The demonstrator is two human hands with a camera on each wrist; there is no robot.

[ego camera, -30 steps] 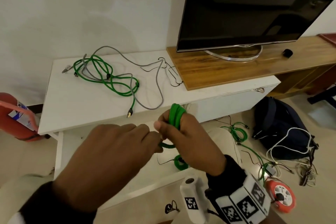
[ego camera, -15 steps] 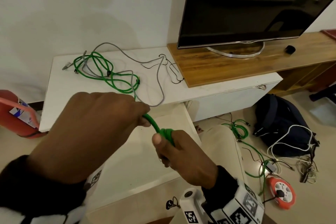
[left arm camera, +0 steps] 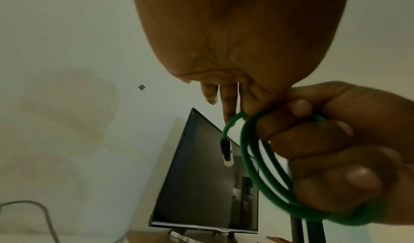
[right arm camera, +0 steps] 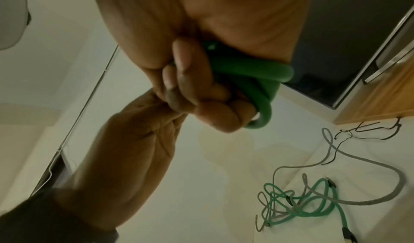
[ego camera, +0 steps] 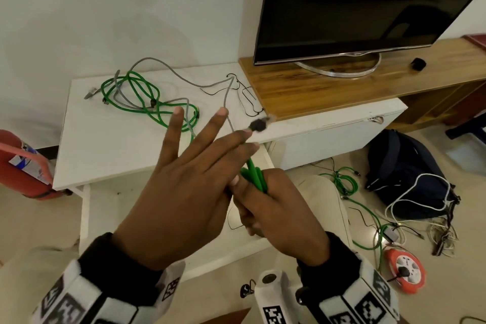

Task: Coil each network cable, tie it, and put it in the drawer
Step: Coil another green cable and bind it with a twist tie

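Head view shows both hands low in the middle of the frame, working together on one green cable (ego camera: 254, 176). The right hand (ego camera: 278, 214), at lower centre-right, has its fingers curled round a small bundle of loops, which keeps the coil from springing apart while the loose end is handled. The left hand (ego camera: 184, 192) rises across it toward the centre of the frame: two fingers are spread straight, while the finger and thumb nearest the bundle appear to pinch the cable's tail just behind its black plug (ego camera: 259, 125), which is blurred. Holding the tail that way suggests it is being wrapped or threaded round the loops to tie them. The left wrist view confirms the plug (left arm camera: 225, 150) hanging off a short green arc beside the gripped loops. Below the hands, in the lower middle of the frame, the open white drawer (ego camera: 168, 218) waits directly underneath, so the tied coil can simply be lowered in. Higher up, at upper left of centre, a second green cable (ego camera: 147, 102) lies tangled with a grey cable (ego camera: 184, 79) on the white table (ego camera: 110, 144), apparently not yet coiled. The television (ego camera: 368, 2) stands at the upper right.
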